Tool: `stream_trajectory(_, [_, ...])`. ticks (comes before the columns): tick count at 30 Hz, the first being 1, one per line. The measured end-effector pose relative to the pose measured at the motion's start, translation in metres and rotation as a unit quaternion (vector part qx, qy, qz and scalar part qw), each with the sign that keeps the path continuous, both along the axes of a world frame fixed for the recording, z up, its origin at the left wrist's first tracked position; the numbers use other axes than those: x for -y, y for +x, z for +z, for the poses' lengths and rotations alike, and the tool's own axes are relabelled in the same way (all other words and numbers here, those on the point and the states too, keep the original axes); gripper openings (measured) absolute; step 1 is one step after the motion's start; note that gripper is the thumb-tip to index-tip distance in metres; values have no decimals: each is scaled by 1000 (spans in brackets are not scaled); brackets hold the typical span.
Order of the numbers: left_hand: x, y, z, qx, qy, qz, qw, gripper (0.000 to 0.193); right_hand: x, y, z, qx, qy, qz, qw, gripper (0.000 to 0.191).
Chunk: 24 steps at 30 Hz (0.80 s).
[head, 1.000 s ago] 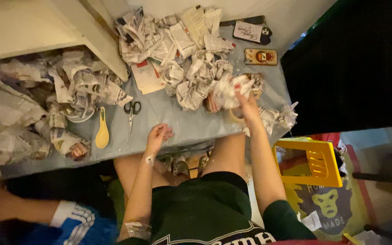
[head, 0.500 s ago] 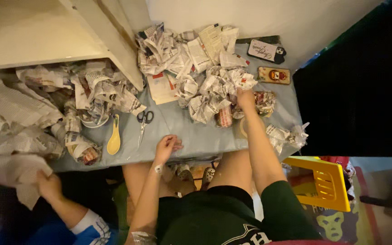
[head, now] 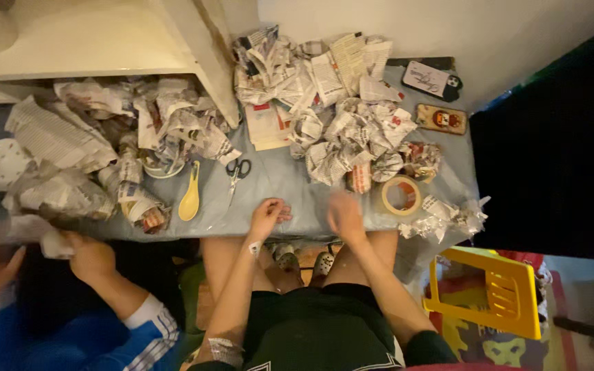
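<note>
Head view: left hand (head: 267, 214) rests loosely curled and empty on the counter (head: 276, 185); right hand (head: 344, 213), blurred, spread flat near crumpled newspaper bundles (head: 352, 137) and a tape roll (head: 401, 195).

Low surface (head: 276, 182) under a pale blue-grey cover, crowded with crumpled newspaper.

Newspaper wads (head: 352, 130) heap the far middle, and more paper-wrapped bundles (head: 125, 130) pile at the left beneath a white shelf (head: 104, 41). On the bare cover lie scissors (head: 236, 172), a yellow spoon (head: 190, 198), a roll of tape (head: 401, 195), and two phones (head: 433, 80) (head: 441, 119) near the far right corner. A white dotted plate (head: 1, 163) sits at the left end.
</note>
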State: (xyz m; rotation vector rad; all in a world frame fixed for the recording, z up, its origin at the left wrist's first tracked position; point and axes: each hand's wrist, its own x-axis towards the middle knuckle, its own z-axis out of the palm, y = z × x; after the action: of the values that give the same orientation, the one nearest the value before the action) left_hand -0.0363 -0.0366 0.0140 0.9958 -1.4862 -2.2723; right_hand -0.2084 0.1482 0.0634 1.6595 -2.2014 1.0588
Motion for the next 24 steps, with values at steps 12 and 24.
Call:
stream_trajectory(12, [87, -44, 59, 110, -471, -31, 875, 20, 36, 12, -43, 67, 86, -92, 990, 14])
stream_trajectory(24, [190, -168, 112, 283, -797, 23, 534, 38, 28, 17, -64, 87, 122, -106, 983, 20])
